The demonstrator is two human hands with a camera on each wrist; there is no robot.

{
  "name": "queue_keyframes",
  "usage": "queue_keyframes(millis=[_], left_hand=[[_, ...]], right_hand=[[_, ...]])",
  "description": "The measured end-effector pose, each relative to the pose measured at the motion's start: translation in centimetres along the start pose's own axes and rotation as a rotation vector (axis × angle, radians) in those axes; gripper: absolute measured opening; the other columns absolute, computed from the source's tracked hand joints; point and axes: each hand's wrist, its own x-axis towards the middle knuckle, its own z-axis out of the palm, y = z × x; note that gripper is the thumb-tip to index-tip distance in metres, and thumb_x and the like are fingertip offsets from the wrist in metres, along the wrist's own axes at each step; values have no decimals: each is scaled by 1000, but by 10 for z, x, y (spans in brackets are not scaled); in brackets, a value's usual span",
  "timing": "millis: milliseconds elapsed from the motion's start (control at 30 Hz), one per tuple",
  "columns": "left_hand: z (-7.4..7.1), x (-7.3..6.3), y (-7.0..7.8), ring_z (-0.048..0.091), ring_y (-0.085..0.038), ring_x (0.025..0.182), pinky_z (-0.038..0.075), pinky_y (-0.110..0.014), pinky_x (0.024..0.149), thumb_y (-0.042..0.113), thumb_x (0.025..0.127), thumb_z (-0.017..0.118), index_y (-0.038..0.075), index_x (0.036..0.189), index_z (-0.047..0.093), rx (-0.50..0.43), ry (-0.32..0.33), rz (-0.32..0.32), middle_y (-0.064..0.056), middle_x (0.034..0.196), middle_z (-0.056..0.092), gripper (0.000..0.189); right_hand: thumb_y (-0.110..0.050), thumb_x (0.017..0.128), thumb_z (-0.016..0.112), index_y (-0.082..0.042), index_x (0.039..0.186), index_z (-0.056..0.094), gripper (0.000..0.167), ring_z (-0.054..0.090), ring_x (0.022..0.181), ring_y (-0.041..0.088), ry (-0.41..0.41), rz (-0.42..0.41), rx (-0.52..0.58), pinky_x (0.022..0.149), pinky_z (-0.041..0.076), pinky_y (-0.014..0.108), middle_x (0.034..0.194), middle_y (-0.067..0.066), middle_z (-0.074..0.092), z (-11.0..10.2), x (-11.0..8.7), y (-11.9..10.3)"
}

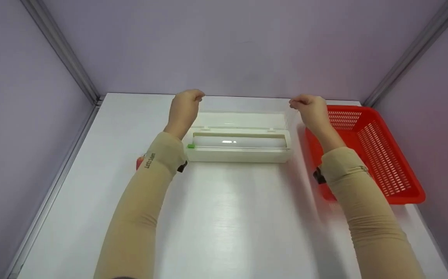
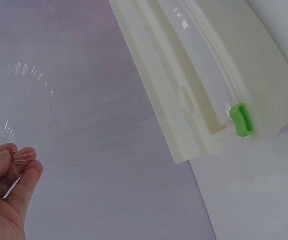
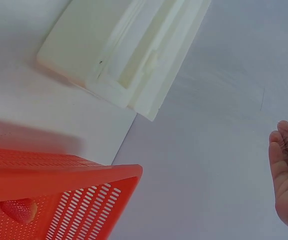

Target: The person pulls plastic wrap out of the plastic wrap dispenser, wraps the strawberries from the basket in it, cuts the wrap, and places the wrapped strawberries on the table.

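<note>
A thin sheet of clear cling film stretches between the two hands, showing mainly by its glints and creases. My left hand pinches one corner between thumb and fingers, beyond the left end of the dispenser. At the other corner my right hand pinches the film, level with the left. Between the arms sits the white cling film dispenser, its lid folded back and the roll showing inside. A green slide cutter is at the left end of its front rail.
A red plastic basket stands on the right, partly behind the right forearm. Inside it lies a red, yellowish-edged fruit-like piece. Another small red thing is mostly hidden by the left sleeve. Walls enclose the white table at the back and sides.
</note>
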Motion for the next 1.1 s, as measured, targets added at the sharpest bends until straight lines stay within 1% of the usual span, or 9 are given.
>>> queue_keyframes(millis=[200,300,367,467,500,700,800,933,1100], left_hand=[[-9,-4,6,62,-19,108,48,-28,94,11,96,47,7,113,64,-40,7,16,-7,113,67,25],[-12,-5,9,62,-19,107,49,-27,93,10,96,47,6,112,65,-60,32,22,-7,113,67,25],[-13,-6,11,62,-19,107,49,-27,93,10,95,48,6,111,65,-56,61,32,-7,112,67,24],[-15,-6,15,63,-19,106,49,-26,92,9,94,50,6,109,67,-42,104,43,-6,110,68,22],[-15,-7,16,63,-19,106,49,-25,92,10,94,50,6,108,67,-39,114,45,-6,110,68,22],[-18,-8,21,64,-17,103,50,-25,90,12,94,51,6,106,68,-68,158,42,-6,107,69,21],[-20,-8,22,65,-17,101,50,-24,89,12,94,51,5,104,68,-74,189,60,-7,105,70,21],[-23,-8,23,64,-18,103,49,-24,90,12,93,52,4,103,69,-82,219,75,-7,105,70,20],[-26,-8,25,64,-18,104,49,-24,91,11,93,52,3,103,69,-101,229,78,-8,106,69,21]], right_hand=[[-16,92,55,-5,102,70,21,60,91,11,33,-55,25,90,49,29,100,11,69,-7,-4,-7],[-17,93,54,-6,102,70,21,59,90,12,40,-70,21,85,49,24,100,11,68,-12,-7,-12],[-19,94,53,-8,104,70,23,59,91,12,41,-57,17,86,49,23,102,10,68,-15,-8,-16],[-20,94,52,-9,106,69,23,59,92,12,45,-50,27,90,50,25,105,10,67,-19,-10,-20],[-19,94,53,-8,106,69,23,60,93,11,48,-50,33,93,49,26,105,10,67,-20,-10,-21],[-15,93,54,-7,105,69,21,61,90,7,86,-68,52,89,50,23,104,9,68,-22,-11,-27],[-15,93,53,-8,106,69,22,61,90,6,98,-85,63,90,50,22,106,11,68,-23,-12,-28],[-16,94,52,-9,107,69,23,60,91,4,108,-101,77,91,49,23,108,11,67,-24,-14,-32],[-14,93,54,-7,103,70,21,59,86,2,142,-149,88,87,50,18,100,4,70,-26,-14,-36]])
